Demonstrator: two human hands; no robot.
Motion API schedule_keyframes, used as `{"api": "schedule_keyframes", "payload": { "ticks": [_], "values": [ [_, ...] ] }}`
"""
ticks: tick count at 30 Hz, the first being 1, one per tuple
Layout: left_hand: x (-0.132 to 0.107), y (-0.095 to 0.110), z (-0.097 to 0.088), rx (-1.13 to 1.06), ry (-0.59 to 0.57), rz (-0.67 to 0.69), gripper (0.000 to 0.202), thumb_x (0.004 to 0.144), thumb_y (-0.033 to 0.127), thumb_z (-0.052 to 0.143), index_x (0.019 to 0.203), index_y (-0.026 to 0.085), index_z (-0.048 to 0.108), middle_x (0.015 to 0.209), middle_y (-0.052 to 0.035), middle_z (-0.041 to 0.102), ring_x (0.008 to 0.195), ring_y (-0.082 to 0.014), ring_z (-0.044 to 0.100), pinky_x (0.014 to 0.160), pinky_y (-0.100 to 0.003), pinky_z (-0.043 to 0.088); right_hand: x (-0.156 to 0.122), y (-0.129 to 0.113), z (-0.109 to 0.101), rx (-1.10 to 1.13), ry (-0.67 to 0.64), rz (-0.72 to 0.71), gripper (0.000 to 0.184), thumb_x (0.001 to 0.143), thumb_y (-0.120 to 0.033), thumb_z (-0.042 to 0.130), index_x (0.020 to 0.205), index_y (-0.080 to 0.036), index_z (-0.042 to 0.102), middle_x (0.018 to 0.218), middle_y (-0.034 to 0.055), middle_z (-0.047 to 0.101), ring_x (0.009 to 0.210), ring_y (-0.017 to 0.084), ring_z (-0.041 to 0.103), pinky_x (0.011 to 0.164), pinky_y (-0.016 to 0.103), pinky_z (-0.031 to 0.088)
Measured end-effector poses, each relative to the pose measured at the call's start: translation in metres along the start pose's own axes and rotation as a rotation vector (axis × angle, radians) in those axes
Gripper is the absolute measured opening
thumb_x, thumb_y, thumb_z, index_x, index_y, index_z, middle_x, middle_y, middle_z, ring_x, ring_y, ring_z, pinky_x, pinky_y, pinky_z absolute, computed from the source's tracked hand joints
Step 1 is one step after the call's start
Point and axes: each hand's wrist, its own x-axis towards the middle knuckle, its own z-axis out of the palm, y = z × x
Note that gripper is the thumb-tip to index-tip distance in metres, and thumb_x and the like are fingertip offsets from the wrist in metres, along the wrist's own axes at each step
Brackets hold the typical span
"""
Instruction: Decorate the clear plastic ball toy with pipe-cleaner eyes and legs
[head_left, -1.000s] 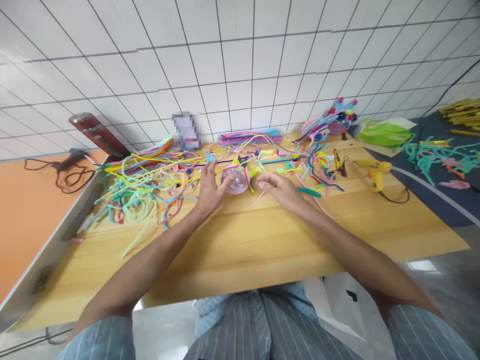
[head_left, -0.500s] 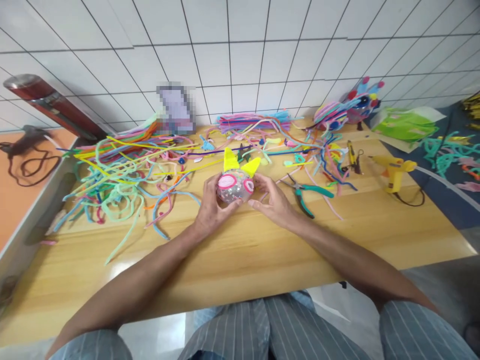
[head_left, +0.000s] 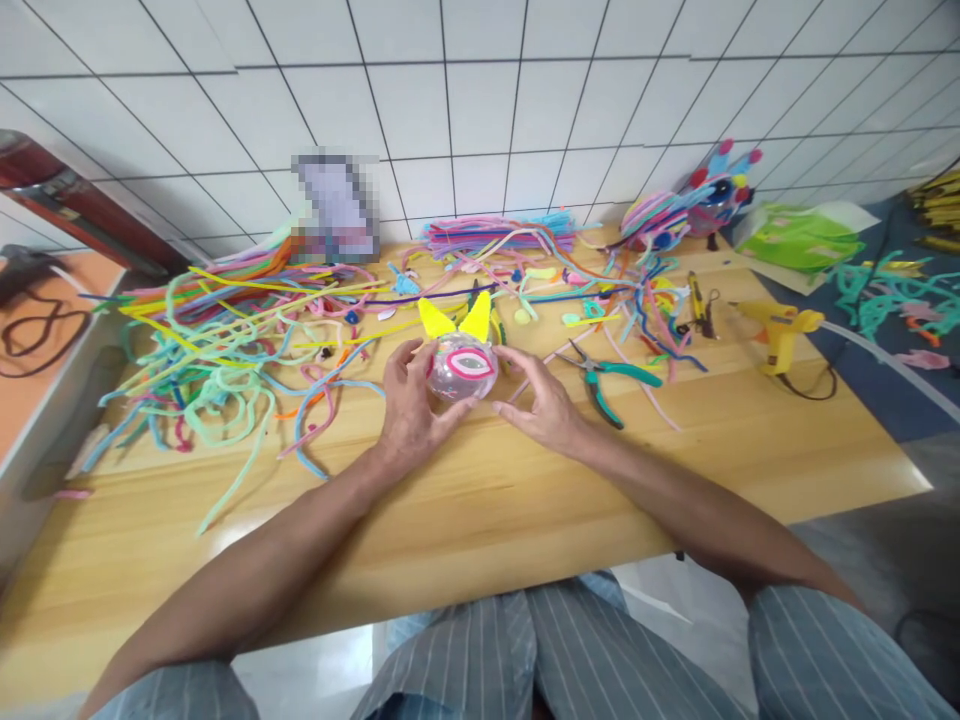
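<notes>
Seen from the head camera, a person's left hand (head_left: 411, 408) grasps a clear, round, plastic-looking ball (head_left: 459, 388) above the near-middle of a pale wooden table (head_left: 480, 520), fingers along its left side and thumb low in front. The right hand (head_left: 546, 408) curves loosely open at the opposite side, apparently to keep the round shape from rolling; whether its fingertips touch is unclear. Two pointed yellow ears (head_left: 475, 318) stand upright on top, and a pink-rimmed oval (head_left: 471, 364) faces the wearer, perhaps turned for inspection. Teal-handled pliers (head_left: 606, 382) lie spread just beside the right hand, seemingly for easy reach. The ball's back and underside are hidden, a pixelated upright object (head_left: 337, 208) defies identification, and the frame cuts off a dark red cylinder (head_left: 71, 205).
</notes>
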Motion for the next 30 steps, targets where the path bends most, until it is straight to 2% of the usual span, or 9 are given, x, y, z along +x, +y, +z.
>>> {"api": "schedule_keyframes", "payload": {
  "ticks": [3, 7, 11, 15, 18, 23, 28, 30],
  "values": [
    [0.003, 0.000, -0.004, -0.021, 0.048, 0.045, 0.077, 0.096, 0.069, 0.070, 0.151, 0.022, 0.046, 0.151, -0.0204, 0.049, 0.147, -0.0396, 0.049, 0.120, -0.064, 0.045, -0.001, -0.002, 0.000, -0.035, -0.004, -0.030, 0.078, 0.096, -0.030, 0.075, 0.166, -0.027, 0.041, 0.164, 0.0153, 0.057, 0.151, 0.034, 0.056, 0.125, 0.058, 0.050],
    [0.006, 0.002, -0.008, -0.076, 0.064, 0.077, 0.061, 0.104, 0.064, 0.061, 0.147, 0.022, 0.049, 0.151, -0.0192, 0.054, 0.147, -0.0362, 0.052, 0.121, -0.062, 0.045, -0.001, -0.004, 0.002, -0.106, -0.023, -0.139, 0.080, 0.099, -0.031, 0.073, 0.169, -0.027, 0.036, 0.166, 0.0159, 0.055, 0.155, 0.033, 0.052, 0.127, 0.059, 0.048],
    [0.008, 0.006, -0.010, -0.120, 0.044, 0.108, 0.043, 0.110, 0.053, 0.055, 0.139, 0.022, 0.055, 0.143, -0.0164, 0.062, 0.137, -0.0302, 0.061, 0.114, -0.054, 0.052, -0.002, -0.004, 0.003, -0.157, -0.036, -0.231, 0.085, 0.101, -0.029, 0.072, 0.173, -0.031, 0.028, 0.166, 0.0159, 0.054, 0.156, 0.033, 0.051, 0.127, 0.060, 0.048],
    [0.009, 0.009, -0.010, -0.192, 0.108, 0.112, 0.030, 0.112, 0.046, 0.054, 0.129, 0.022, 0.058, 0.131, -0.0126, 0.066, 0.124, -0.0261, 0.064, 0.107, -0.048, 0.054, -0.004, -0.006, 0.004, -0.201, -0.039, -0.290, 0.088, 0.101, -0.028, 0.072, 0.175, -0.032, 0.023, 0.166, 0.0175, 0.051, 0.156, 0.033, 0.050, 0.125, 0.059, 0.051],
    [0.010, 0.009, -0.008, -0.252, 0.153, 0.062, 0.026, 0.109, 0.047, 0.059, 0.120, 0.024, 0.058, 0.126, -0.0102, 0.065, 0.117, -0.0247, 0.064, 0.103, -0.045, 0.054, -0.004, -0.008, 0.005, -0.249, -0.046, -0.327, 0.089, 0.103, -0.029, 0.070, 0.176, -0.033, 0.020, 0.167, 0.0181, 0.048, 0.156, 0.033, 0.050, 0.124, 0.060, 0.051],
    [0.008, 0.010, -0.004, -0.315, 0.153, -0.044, 0.025, 0.109, 0.048, 0.061, 0.115, 0.024, 0.056, 0.124, -0.0091, 0.064, 0.119, -0.0234, 0.062, 0.106, -0.044, 0.052, -0.005, -0.009, 0.005, -0.296, -0.094, -0.362, 0.088, 0.104, -0.028, 0.068, 0.177, -0.034, 0.018, 0.170, 0.0181, 0.044, 0.157, 0.035, 0.049, 0.125, 0.061, 0.050],
    [0.006, 0.016, -0.002, -0.335, 0.128, -0.082, 0.029, 0.111, 0.050, 0.054, 0.118, 0.023, 0.056, 0.125, -0.0112, 0.062, 0.121, -0.0232, 0.061, 0.109, -0.044, 0.052, -0.008, -0.005, 0.007, -0.329, -0.080, -0.366, 0.094, 0.101, -0.028, 0.072, 0.177, -0.035, 0.018, 0.171, 0.0186, 0.043, 0.157, 0.039, 0.049, 0.122, 0.065, 0.053],
    [0.007, 0.015, -0.001, -0.317, 0.104, -0.070, 0.035, 0.111, 0.053, 0.051, 0.125, 0.022, 0.057, 0.127, -0.0129, 0.062, 0.124, -0.0249, 0.060, 0.111, -0.046, 0.051, -0.007, -0.002, 0.010, -0.346, -0.055, -0.387, 0.093, 0.101, -0.028, 0.072, 0.177, -0.034, 0.020, 0.171, 0.0195, 0.042, 0.155, 0.039, 0.050, 0.120, 0.065, 0.054]
  ]
}}
